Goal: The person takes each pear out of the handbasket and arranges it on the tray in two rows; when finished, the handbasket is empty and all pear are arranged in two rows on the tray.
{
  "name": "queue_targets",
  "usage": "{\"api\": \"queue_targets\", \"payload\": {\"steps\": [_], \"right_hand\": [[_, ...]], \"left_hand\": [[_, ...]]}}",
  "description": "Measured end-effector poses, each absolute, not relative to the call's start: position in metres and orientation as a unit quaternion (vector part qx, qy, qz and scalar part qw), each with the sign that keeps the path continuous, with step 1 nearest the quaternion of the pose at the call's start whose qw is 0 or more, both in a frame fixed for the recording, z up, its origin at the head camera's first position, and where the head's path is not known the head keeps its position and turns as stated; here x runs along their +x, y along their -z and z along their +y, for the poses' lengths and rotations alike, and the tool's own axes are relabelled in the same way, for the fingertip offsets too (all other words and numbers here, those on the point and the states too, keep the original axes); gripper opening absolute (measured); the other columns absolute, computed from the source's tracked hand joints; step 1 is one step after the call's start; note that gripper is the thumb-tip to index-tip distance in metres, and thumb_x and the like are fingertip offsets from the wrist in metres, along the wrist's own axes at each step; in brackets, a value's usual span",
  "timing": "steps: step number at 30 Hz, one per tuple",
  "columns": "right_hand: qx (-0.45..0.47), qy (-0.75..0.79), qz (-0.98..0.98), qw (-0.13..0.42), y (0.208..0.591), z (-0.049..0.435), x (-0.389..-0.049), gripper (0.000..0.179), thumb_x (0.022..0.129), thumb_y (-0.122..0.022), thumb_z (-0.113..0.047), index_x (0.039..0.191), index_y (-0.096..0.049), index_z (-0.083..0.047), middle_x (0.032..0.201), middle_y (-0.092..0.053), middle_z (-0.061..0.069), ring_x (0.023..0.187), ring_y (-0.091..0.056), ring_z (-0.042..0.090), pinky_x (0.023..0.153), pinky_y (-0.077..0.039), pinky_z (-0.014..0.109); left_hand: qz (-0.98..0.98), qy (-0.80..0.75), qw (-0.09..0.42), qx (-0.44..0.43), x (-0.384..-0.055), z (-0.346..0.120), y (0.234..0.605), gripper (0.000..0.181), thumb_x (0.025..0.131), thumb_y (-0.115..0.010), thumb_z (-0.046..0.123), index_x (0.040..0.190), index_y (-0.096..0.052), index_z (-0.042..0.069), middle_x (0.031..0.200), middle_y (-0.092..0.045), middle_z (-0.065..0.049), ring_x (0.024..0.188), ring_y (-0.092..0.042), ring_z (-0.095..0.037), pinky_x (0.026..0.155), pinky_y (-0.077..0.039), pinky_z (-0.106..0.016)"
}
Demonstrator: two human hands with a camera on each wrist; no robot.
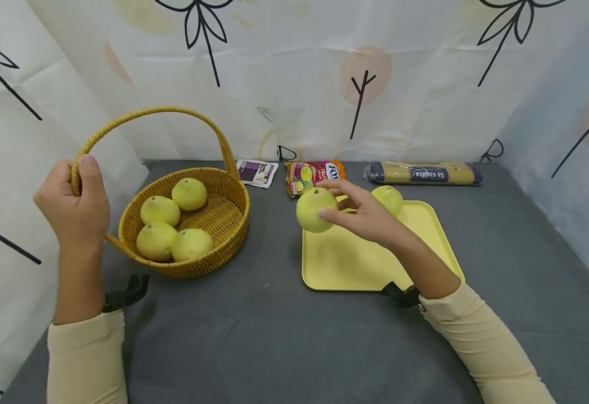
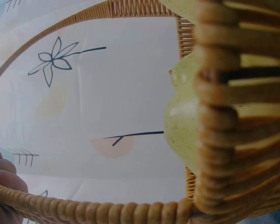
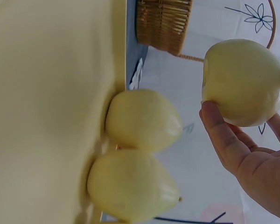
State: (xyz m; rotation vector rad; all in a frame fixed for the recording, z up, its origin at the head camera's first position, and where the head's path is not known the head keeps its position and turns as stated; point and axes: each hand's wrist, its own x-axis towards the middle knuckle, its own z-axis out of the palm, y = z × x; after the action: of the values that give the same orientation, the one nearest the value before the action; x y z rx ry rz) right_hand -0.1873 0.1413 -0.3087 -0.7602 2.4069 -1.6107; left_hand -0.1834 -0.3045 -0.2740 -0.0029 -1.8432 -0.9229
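Note:
My left hand [image 1: 79,193] grips the arched handle [image 1: 158,109] of a round woven basket [image 1: 228,247] on the left of the table. Several yellow-green pears [image 1: 159,211] lie inside, bunched toward its left side. My right hand [image 1: 362,210] holds another pear [image 1: 310,212] between thumb and fingers, raised over the left edge of a yellow tray [image 1: 350,269]. In the right wrist view that held pear [image 3: 245,84] is clear of the two pears [image 3: 140,121] standing side by side on the tray. The head view shows one tray pear [image 1: 389,197] plainly; the hand mostly covers the other.
Along the back of the grey table [image 1: 254,336] lie a small white-and-purple packet [image 1: 256,172], a red fruit-sweets bag [image 1: 304,175] and a long pasta pack [image 1: 423,173]. A patterned white curtain [image 1: 294,84] hangs behind and at both sides.

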Motion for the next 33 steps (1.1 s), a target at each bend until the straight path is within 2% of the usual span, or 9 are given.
{"api": "queue_targets", "payload": {"steps": [4, 7, 13, 19, 27, 33], "right_hand": [[-0.235, 0.528, 0.813, 0.070, 0.308, 0.159, -0.188, 0.054, 0.098, -0.066, -0.022, 0.148, -0.046, -0.018, 0.143, -0.046, 0.010, 0.114, -0.060, 0.032, 0.087, -0.051, 0.050], [-0.220, 0.525, 0.820, 0.060, 0.308, 0.172, -0.187, 0.054, 0.098, -0.065, -0.022, 0.149, -0.045, -0.018, 0.143, -0.045, 0.012, 0.115, -0.059, 0.033, 0.087, -0.051, 0.049], [-0.194, 0.515, 0.834, 0.029, 0.305, 0.196, -0.184, 0.056, 0.099, -0.063, -0.022, 0.151, -0.042, -0.017, 0.140, -0.046, 0.014, 0.110, -0.058, 0.033, 0.080, -0.052, 0.033], [-0.168, 0.508, 0.845, -0.015, 0.302, 0.222, -0.181, 0.058, 0.100, -0.062, -0.021, 0.153, -0.040, -0.015, 0.140, -0.047, 0.020, 0.109, -0.058, 0.033, 0.079, -0.052, 0.024], [-0.102, 0.527, 0.843, -0.032, 0.305, 0.253, -0.187, 0.061, 0.101, -0.060, -0.028, 0.154, -0.035, -0.013, 0.138, -0.044, 0.020, 0.105, -0.058, 0.015, 0.080, -0.053, 0.022], [-0.072, 0.531, 0.843, -0.043, 0.309, 0.278, -0.193, 0.066, 0.101, -0.059, -0.030, 0.157, -0.030, -0.012, 0.137, -0.041, 0.020, 0.104, -0.055, 0.010, 0.080, -0.053, 0.021]], "left_hand": [[-0.767, 0.386, 0.512, 0.000, -0.183, -0.303, 0.274, 0.036, 0.094, -0.052, 0.029, 0.062, -0.040, 0.020, 0.057, -0.031, 0.005, 0.052, -0.025, -0.007, 0.049, -0.018, -0.019], [-0.767, 0.388, 0.510, -0.002, -0.182, -0.302, 0.273, 0.036, 0.094, -0.053, 0.029, 0.062, -0.040, 0.020, 0.057, -0.031, 0.005, 0.052, -0.025, -0.007, 0.049, -0.018, -0.019], [-0.766, 0.389, 0.511, -0.001, -0.184, -0.304, 0.274, 0.035, 0.094, -0.053, 0.028, 0.062, -0.040, 0.023, 0.057, -0.031, 0.007, 0.052, -0.025, -0.006, 0.050, -0.018, -0.018], [-0.766, 0.389, 0.512, 0.000, -0.185, -0.305, 0.275, 0.034, 0.094, -0.053, 0.027, 0.063, -0.040, 0.023, 0.057, -0.031, 0.008, 0.052, -0.024, -0.006, 0.050, -0.017, -0.018], [-0.763, 0.393, 0.513, -0.003, -0.176, -0.292, 0.267, 0.034, 0.094, -0.052, 0.025, 0.063, -0.038, 0.026, 0.058, -0.029, 0.011, 0.052, -0.023, -0.004, 0.051, -0.017, -0.017], [-0.766, 0.395, 0.508, 0.004, -0.176, -0.292, 0.267, 0.033, 0.095, -0.051, 0.025, 0.064, -0.039, 0.028, 0.058, -0.030, 0.011, 0.053, -0.024, -0.005, 0.051, -0.018, -0.017]]}}
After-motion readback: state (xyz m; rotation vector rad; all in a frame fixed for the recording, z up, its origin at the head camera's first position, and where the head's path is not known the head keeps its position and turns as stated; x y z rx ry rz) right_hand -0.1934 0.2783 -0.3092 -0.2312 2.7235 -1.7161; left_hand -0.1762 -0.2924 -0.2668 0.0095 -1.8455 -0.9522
